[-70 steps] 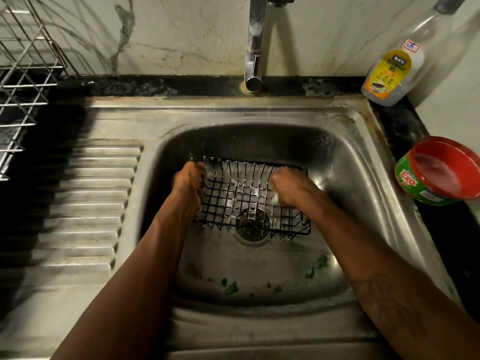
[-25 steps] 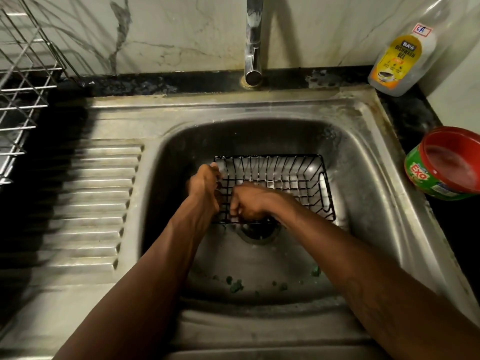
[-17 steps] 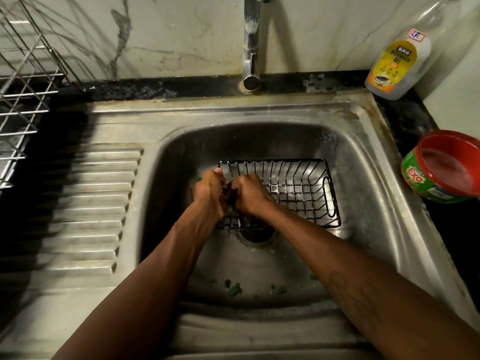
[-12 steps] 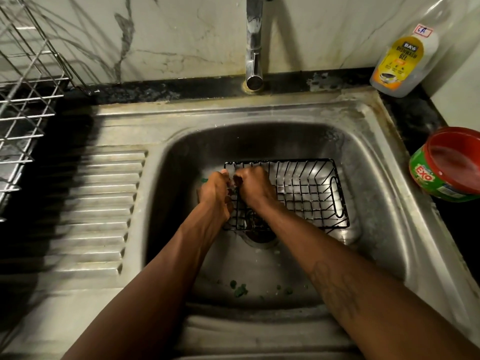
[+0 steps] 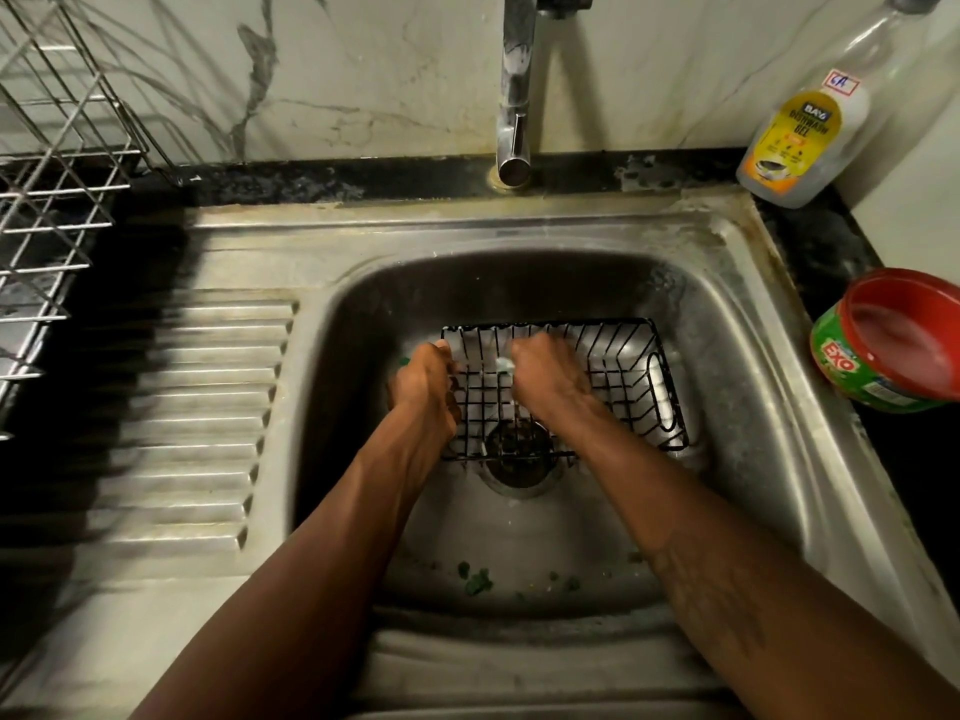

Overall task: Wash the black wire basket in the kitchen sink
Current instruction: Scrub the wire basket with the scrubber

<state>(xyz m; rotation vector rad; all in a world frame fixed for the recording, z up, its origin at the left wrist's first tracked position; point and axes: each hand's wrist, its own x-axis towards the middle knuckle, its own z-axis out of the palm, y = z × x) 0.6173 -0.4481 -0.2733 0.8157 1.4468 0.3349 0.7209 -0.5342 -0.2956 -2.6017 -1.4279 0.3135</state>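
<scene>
The black wire basket [image 5: 618, 387] lies in the steel sink [image 5: 748, 387] over the drain, with foam on its wires. My left hand [image 5: 423, 387] grips its left rim. Inside the basket, my right hand [image 5: 543, 379] is curled round a small foamy scrubber [image 5: 503, 364], pressed down on the wire floor. A bit of green shows behind my left hand. The tap [image 5: 514, 90] above is off.
A dishwash gel bottle [image 5: 802, 132] stands at the back right. A red and green soap tub [image 5: 893, 340] sits on the right counter. A steel dish rack [image 5: 47, 163] stands at the left, past the ribbed drainboard [image 5: 197, 418]. Green scraps [image 5: 475, 579] lie on the sink floor.
My right hand has moved rightward from beside my left hand toward the basket's middle. The left hand keeps its hold on the left rim.
</scene>
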